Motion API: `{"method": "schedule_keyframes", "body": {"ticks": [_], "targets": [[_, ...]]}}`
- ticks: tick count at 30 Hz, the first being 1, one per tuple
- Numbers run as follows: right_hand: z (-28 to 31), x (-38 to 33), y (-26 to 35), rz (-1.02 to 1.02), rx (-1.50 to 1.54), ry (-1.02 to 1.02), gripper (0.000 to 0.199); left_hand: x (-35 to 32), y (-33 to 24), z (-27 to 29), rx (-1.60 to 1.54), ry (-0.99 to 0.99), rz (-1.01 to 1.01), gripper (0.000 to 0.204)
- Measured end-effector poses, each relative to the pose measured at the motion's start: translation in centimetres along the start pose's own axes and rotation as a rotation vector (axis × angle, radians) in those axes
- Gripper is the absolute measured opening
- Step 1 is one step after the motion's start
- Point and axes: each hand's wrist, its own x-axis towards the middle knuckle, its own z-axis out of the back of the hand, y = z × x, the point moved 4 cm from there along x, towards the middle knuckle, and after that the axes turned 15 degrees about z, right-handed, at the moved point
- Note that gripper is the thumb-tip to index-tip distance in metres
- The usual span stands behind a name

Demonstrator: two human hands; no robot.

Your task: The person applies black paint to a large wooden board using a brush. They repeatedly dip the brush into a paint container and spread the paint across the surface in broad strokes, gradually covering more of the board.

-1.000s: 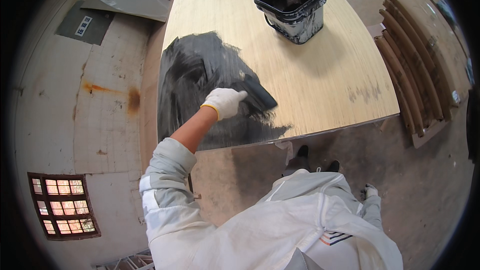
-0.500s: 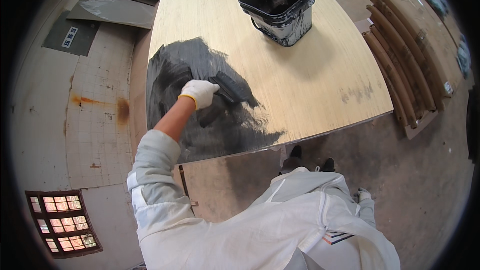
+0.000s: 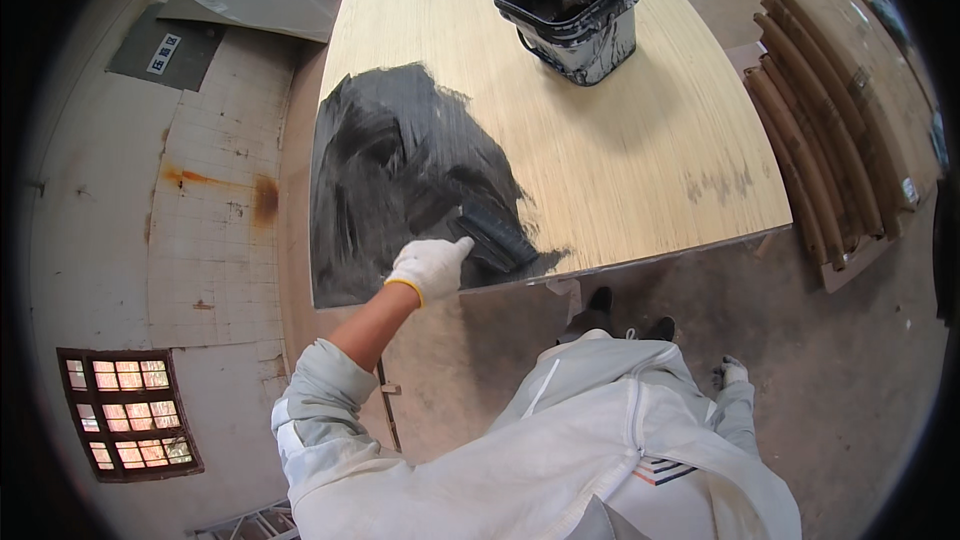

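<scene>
My left hand (image 3: 431,268), in a white glove with a yellow cuff, is closed round the handle of a wide, black-coated paintbrush (image 3: 496,237). The handle is mostly hidden by the glove. The brush lies on a black coated patch (image 3: 400,155), close to the near edge of a pale wood-grained board (image 3: 690,100). Down at my right side hangs my right hand (image 3: 732,372), gloved, with dark fingertips; its fingers are loosely apart and nothing shows in them.
On the board's far part stands a black square bucket (image 3: 575,20), smeared with paint. Curved brown panels (image 3: 815,130) are stacked to the right. A pale wall (image 3: 215,270) with a barred window (image 3: 130,410) is on the left. Dark and grey sheets (image 3: 255,0) lie at the far left.
My left hand has drawn the brush toward me and to the right, down to the board's near edge. The view has shifted slightly. My right hand stays low at my side.
</scene>
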Motion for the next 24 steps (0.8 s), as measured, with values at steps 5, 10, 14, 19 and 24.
{"method": "schedule_keyframes", "body": {"ticks": [5, 10, 14, 19, 24], "targets": [[0.8, 1.3, 1.7, 0.017, -0.08, 0.029, 0.056, 2.1, 3.0, 0.4, -0.076, -0.081, 0.094, 0.042], [2.6, 2.1, 0.9, -0.023, -0.059, 0.032, 0.055, -1.1, 0.0, 0.0, -0.076, -0.053, 0.074, 0.043], [3.8, 4.5, -0.9, -0.008, -0.057, 0.049, 0.053, 1.8, 0.6, 0.5, -0.117, -0.119, 0.119, 0.04], [4.5, 2.2, 0.8, -0.035, -0.108, 0.05, 0.048, -1.1, -3.0, -0.7, -0.074, -0.036, 0.117, 0.056], [3.5, 2.8, 1.8, -0.002, -0.19, 0.055, 0.048, 5.7, 0.6, 2.1, -0.188, -0.233, 0.181, 0.039]]}}
